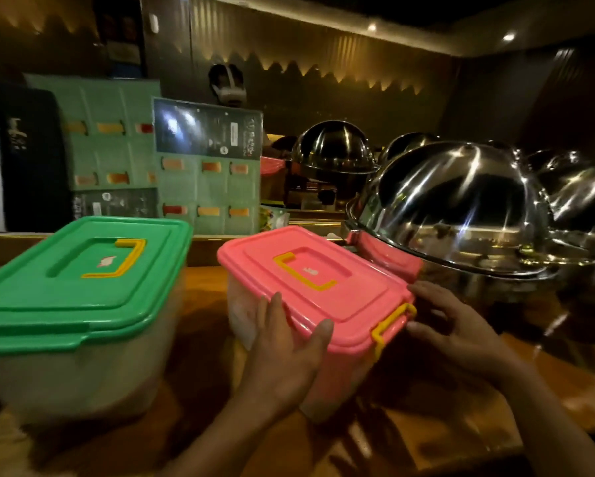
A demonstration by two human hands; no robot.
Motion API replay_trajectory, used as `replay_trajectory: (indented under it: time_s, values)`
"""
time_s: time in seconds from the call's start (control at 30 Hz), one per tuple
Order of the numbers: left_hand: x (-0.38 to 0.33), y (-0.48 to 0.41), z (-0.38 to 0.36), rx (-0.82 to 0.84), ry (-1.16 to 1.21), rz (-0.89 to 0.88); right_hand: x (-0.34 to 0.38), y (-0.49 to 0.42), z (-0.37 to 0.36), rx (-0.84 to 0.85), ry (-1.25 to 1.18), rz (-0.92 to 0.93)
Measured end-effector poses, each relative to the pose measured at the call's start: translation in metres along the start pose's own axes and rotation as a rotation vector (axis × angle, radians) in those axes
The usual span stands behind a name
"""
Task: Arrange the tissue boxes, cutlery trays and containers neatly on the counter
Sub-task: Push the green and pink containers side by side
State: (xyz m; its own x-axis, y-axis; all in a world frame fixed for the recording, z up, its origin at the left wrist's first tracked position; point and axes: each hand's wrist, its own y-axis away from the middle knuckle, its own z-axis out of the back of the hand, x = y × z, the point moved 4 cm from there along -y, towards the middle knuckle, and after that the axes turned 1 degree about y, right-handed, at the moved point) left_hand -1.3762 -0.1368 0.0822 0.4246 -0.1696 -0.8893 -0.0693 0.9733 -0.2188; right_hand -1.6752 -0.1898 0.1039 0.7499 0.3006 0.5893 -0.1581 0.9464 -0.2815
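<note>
The left hand (284, 352) lies flat and spread against the near left side of the pink box (318, 304), thumb up on the lid edge; the right hand (461, 328) sits at its right end, fingers loosely curled and touching just beside the yellow latch (390, 325), not clamped. Far left on the wooden counter (427, 432) stands the green box (72, 304), a cloudy tub with a green lid and a folded yellow handle. The pink box, well apart to its right, is angled, with a pink lid and a flat yellow handle. Right of it, steel domes (458, 208) shine.
</note>
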Motion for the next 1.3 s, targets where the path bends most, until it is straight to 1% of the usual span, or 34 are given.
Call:
replay_trajectory:
  time_s: [0.1,0.2,0.3,0.33,0.43,0.5,0.57,0.63,0.7,0.9,1.3]
  values:
    - [-0.005,-0.005,-0.014,-0.015,0.049,0.06,-0.004,-0.017,-0.002,0.039,0.054,0.117]
    - [-0.003,-0.012,-0.023,-0.046,0.04,0.057,-0.003,-0.023,-0.009,0.041,0.105,0.148]
    - [0.013,-0.032,-0.018,-0.145,0.051,0.035,0.006,-0.02,-0.022,-0.013,0.112,0.158]
    - [0.021,-0.04,-0.011,-0.173,0.098,0.052,0.012,-0.019,-0.028,-0.047,0.106,0.167]
    - [0.048,-0.069,0.009,-0.203,0.35,0.063,0.03,-0.018,-0.052,-0.154,0.122,0.186]
    - [0.056,-0.088,0.018,-0.159,0.476,0.057,0.036,-0.019,-0.068,-0.24,0.166,0.183]
    - [0.058,-0.104,0.022,-0.088,0.535,0.042,0.039,-0.022,-0.08,-0.3,0.189,0.165]
    - [0.062,-0.119,0.02,-0.046,0.545,0.041,0.039,-0.026,-0.087,-0.32,0.204,0.131]
    - [0.065,-0.13,0.018,-0.043,0.529,0.041,0.039,-0.029,-0.091,-0.331,0.214,0.107]
    - [0.072,-0.155,0.014,0.025,0.521,0.042,0.039,-0.041,-0.101,-0.32,0.193,0.052]
    - [0.079,-0.175,0.015,0.005,0.541,0.076,0.04,-0.06,-0.104,-0.312,0.172,0.042]
